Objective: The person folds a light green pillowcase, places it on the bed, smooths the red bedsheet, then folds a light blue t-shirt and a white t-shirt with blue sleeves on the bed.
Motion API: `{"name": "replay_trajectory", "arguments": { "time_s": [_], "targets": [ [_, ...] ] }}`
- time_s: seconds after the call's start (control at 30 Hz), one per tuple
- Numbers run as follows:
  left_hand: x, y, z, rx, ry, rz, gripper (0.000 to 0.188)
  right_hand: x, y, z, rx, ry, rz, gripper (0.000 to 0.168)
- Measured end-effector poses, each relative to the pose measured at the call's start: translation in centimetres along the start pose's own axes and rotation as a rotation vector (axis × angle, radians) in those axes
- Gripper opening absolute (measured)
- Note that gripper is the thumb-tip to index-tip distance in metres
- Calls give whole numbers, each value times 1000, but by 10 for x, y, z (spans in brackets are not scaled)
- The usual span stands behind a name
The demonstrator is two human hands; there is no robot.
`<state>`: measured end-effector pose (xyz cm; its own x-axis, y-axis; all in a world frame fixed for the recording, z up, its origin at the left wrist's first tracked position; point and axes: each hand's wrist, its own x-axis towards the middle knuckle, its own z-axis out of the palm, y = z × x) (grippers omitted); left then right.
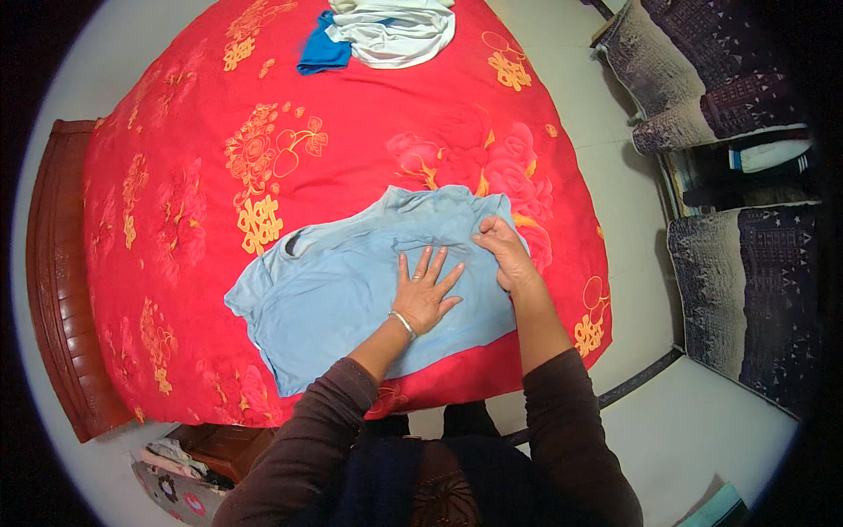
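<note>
A light blue shirt (316, 309) lies spread on its side across the red flowered bedspread (342, 151), its neck opening at the left part of its far edge. My left hand (423, 290), with a ring and a silver bangle, rests flat on the middle of the cloth, fingers spread. Near the shirt's right end is my right hand (504, 250), its fingers curled down at the fabric; whether they pinch it cannot be made out. Some wrinkles run through the cloth between and beyond the hands.
White clothing (402, 39) and a blue garment (326, 49) lie at the bed's far side. A brown wooden headboard (66, 283) borders the left. To the right, patterned cloths (711, 290) hang over a shelf unit. A wooden cabinet (227, 448) with fabric beside it stands at lower left.
</note>
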<state>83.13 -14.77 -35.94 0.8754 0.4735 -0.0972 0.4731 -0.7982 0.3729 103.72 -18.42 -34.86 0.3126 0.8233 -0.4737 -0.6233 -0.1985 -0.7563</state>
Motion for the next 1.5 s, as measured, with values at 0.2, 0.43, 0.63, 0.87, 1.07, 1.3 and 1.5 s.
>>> {"name": "replay_trajectory", "arguments": {
  "time_s": [0.2, 0.43, 0.63, 0.87, 1.07, 1.3, 1.5],
  "targets": [
    [1, -3, -3, 11, -33, 16, 66, 9, -7, -13, 252, 0, -226, 21],
    [7, -9, -12, 33, -52, 8, 63, 12, -16, -16, -137, 332, -277, 28],
    [26, -28, -22, 59, 108, 95, 61, -1, -8, 10, -1290, 23, -730, 62],
    [39, -39, -32, 100, 58, 108, 59, 35, -8, 9, -856, 210, -501, 20],
    [71, -65, -36, -73, 462, -98, 49, 62, -18, 1, -940, 483, -668, 19],
    [106, -86, -53, 60, 299, -368, 31, 69, -16, 32, -1554, 300, -438, 19],
    [110, -84, -77, 75, 447, -426, 20, 70, -21, 17, -1400, 470, -646, 16]
  ]
}}
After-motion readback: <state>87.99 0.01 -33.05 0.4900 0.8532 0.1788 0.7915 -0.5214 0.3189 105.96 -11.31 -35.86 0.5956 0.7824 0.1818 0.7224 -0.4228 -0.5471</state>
